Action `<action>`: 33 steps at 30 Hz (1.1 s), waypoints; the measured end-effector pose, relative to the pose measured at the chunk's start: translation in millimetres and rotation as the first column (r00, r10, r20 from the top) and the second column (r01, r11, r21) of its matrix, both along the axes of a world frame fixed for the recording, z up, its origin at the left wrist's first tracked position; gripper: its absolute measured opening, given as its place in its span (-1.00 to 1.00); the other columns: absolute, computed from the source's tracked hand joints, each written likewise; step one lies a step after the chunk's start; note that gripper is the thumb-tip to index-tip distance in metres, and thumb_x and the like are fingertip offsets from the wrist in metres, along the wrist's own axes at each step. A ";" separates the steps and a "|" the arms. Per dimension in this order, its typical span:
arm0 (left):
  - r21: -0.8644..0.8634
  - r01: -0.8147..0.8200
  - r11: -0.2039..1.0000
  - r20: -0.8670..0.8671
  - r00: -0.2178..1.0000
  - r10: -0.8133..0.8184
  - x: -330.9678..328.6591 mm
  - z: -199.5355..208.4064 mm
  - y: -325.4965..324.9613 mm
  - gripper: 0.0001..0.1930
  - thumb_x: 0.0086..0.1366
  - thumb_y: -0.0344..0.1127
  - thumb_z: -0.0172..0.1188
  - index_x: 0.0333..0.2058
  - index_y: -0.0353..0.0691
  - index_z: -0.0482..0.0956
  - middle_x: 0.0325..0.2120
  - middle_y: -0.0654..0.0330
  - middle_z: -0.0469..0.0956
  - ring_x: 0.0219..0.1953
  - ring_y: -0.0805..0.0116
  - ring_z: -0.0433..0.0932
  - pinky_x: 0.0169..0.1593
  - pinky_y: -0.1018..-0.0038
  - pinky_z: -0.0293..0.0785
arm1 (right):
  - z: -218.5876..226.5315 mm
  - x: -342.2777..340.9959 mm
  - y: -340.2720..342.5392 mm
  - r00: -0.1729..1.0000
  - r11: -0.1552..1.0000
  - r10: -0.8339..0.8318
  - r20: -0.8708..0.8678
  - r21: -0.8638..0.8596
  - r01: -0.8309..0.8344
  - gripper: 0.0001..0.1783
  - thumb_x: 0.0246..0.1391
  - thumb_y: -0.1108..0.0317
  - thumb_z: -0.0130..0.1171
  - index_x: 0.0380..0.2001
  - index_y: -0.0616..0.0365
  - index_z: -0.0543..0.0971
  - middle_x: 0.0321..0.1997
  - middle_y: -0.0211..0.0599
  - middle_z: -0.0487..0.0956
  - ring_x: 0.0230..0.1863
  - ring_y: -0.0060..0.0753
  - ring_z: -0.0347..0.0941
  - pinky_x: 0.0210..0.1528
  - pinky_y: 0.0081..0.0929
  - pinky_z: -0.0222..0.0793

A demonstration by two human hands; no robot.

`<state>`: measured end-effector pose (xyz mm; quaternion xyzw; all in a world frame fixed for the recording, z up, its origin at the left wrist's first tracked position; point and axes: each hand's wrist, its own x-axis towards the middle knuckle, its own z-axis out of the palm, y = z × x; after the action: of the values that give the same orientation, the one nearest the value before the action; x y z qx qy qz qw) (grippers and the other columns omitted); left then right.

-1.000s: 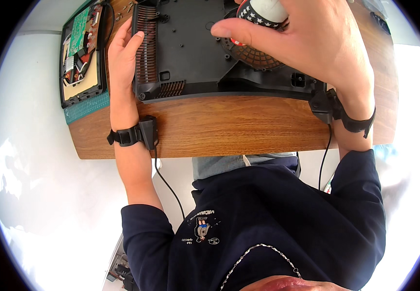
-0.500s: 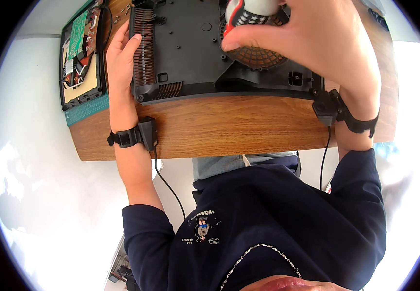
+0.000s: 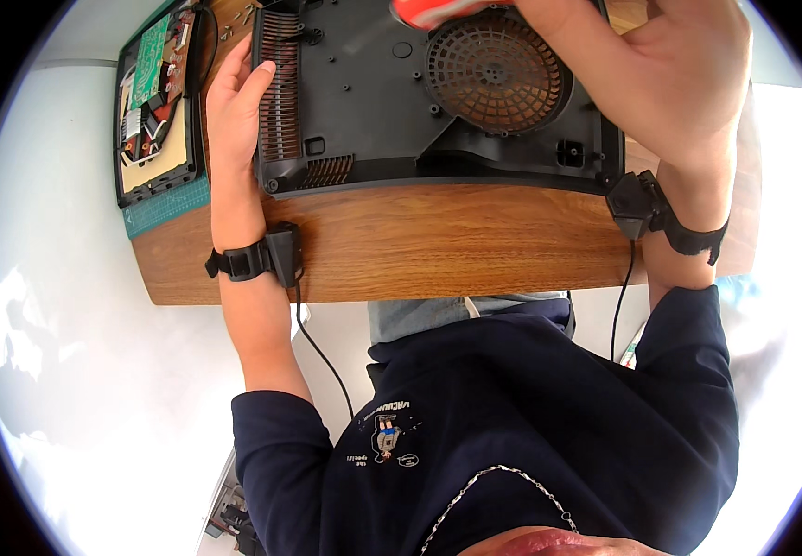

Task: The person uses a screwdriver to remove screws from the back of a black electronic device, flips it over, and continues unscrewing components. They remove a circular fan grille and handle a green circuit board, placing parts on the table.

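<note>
A black plastic housing (image 3: 355, 116) lies on the wooden table before me, its inner side up. It has a round fan grille (image 3: 496, 72) at right and a slotted vent strip along its left edge. My left hand (image 3: 239, 107) grips that left edge, thumb on top and fingers along the outer side. Above the housing's upper right, my right hand (image 3: 647, 79) holds a red-and-white object (image 3: 443, 11) that is smeared by motion and cut off by the upper edge. Its fingertips are out of the picture too.
On the left, a black frame with a green circuit board (image 3: 149, 65) and wiring rests on a green cutting mat (image 3: 169, 206). Several small screws (image 3: 227, 34) lie between it and the housing. Black cables (image 3: 318, 357) hang from the black devices strapped to my wrists.
My right hand has moved up and to the right, and the red-and-white object has swung up off the grille, which now shows almost whole. The housing has shifted slightly right.
</note>
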<state>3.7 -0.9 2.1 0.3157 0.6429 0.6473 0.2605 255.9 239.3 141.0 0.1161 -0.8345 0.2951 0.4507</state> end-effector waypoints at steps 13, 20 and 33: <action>-0.017 -0.029 0.999 0.007 1.000 0.029 0.8 0.7 -4.4 -0.51 0.44 -0.49 0.15 0.30 -0.42 0.39 0.06 0.16 0.60 0.01 0.47 0.58 0.11 0.52 0.51 | -11.4 -13.1 -1.8 0.997 0.983 -0.071 -0.012 0.171 0.072 -0.86 0.03 0.67 0.19 -0.32 0.25 0.56 -0.48 -0.28 0.54 -0.60 -0.45 0.39 -0.54 -0.51 0.30; -0.016 -0.026 1.000 0.005 1.000 0.026 3.8 3.1 -1.4 -0.51 0.44 -0.50 0.15 0.31 -0.41 0.39 0.09 0.16 0.59 0.04 0.47 0.57 0.14 0.53 0.48 | -14.4 -15.2 -5.4 0.993 0.978 -0.065 -0.104 0.192 0.084 -0.85 0.00 0.65 0.22 -0.33 0.24 0.55 -0.43 -0.24 0.54 -0.53 -0.28 0.44 -0.48 -0.43 0.39; 0.001 -0.018 1.000 0.014 1.000 0.018 2.0 2.3 0.1 -0.52 0.45 -0.49 0.14 0.31 -0.41 0.39 0.07 0.19 0.59 0.01 0.50 0.58 0.11 0.55 0.49 | -22.3 -17.4 -8.2 0.993 0.977 -0.051 -0.106 0.200 0.071 -0.86 0.02 0.62 0.24 -0.32 0.22 0.56 -0.43 -0.23 0.54 -0.49 -0.21 0.49 -0.45 -0.38 0.46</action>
<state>5.7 -0.9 4.5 0.3053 0.6437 0.6522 0.2591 238.5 231.1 118.7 0.1505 -0.8398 0.1883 0.4865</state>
